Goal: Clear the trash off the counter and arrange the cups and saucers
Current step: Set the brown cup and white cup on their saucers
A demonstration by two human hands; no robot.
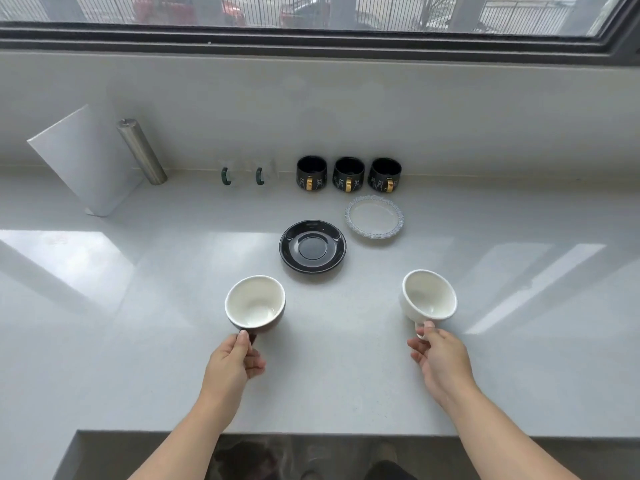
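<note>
On a pale tabletop [138, 341] under a window [311, 12], we see a white board [86, 161] leaning at far left, with a steel cylinder [142, 152] tilted just beside it. Further right along the back wall we make out two clear mugs with green handles [225, 176] [259, 176], their bodies hard to tell apart from the wall. Nearer us, the left hand [230, 363] grips a dark cup [255, 303] with a white inside by its handle, fingers [254, 363] closed around it, thumb on top; whether the cup rests on the tabletop or is lifted just clear, we cannot tell. Beyond it, a black saucer [312, 246] lies flat near the middle. Behind that, three black cups [311, 173] [348, 174] [384, 175] with gold handles stand in a row against the wall, handles facing us. A clear saucer [374, 216] with a ruffled rim lies just in front of the rightmost one, close beside the black saucer but apart from it. At right, the right hand [441, 360] pinches the handle of a white cup [429, 295], fingers [417, 348] closed on it, the cup tipped toward us so its empty inside shows.
</note>
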